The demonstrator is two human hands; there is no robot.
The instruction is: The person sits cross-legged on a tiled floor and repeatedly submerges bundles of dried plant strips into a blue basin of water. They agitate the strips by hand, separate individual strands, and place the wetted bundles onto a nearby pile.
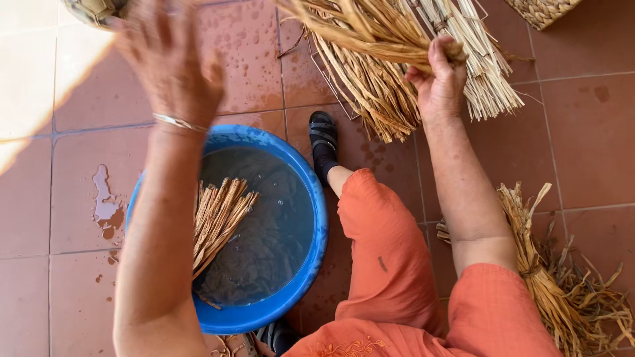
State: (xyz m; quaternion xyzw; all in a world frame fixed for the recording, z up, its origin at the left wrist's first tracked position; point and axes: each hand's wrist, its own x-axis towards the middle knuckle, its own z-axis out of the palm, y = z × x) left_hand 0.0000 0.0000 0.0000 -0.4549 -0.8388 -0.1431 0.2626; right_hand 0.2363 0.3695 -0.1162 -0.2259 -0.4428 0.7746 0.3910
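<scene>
Right hand [440,82] grips straw bundle [377,39] – left hand [169,59] open, blurred, above blue basin [311,198].

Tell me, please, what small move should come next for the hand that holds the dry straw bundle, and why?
Probably lower the straw bundle toward the blue basin. The right hand grips it above the tiled floor, beside the basin, where other strands already soak in water. The left hand is raised, open and blurred, so it could steady the bundle.
</scene>
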